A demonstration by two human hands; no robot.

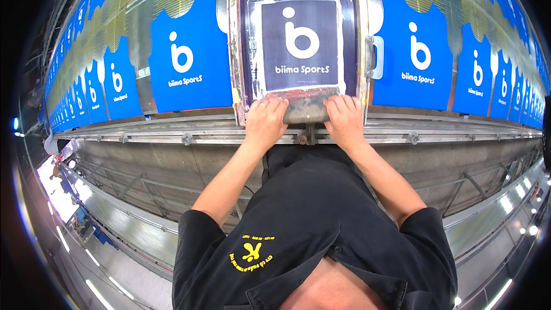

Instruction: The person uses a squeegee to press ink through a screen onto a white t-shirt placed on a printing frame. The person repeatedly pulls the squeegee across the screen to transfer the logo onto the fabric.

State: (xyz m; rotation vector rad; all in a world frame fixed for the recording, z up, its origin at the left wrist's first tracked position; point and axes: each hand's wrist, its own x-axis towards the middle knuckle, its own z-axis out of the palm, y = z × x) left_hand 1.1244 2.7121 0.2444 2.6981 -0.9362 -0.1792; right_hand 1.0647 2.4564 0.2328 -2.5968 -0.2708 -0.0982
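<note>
Along the near end of the printing-screen frame, a broad, stained squeegee is held crosswise by two hands. Its left end is gripped by the left hand and its right end by the right hand; on each, the fingers are bent over the tool and closed on it, while the thumbs cannot be made out clearly. Inside the frame, beyond the squeegee, a dark panel with a white emblem is bordered in white. Blue fabric pieces are laid flat to either side of the frame. The step in hand is judged to be an ink stroke, seen at its near limit; blade contact with the mesh cannot be confirmed. For the next move, a level blade and even two-handed pressure appear to be required.
</note>
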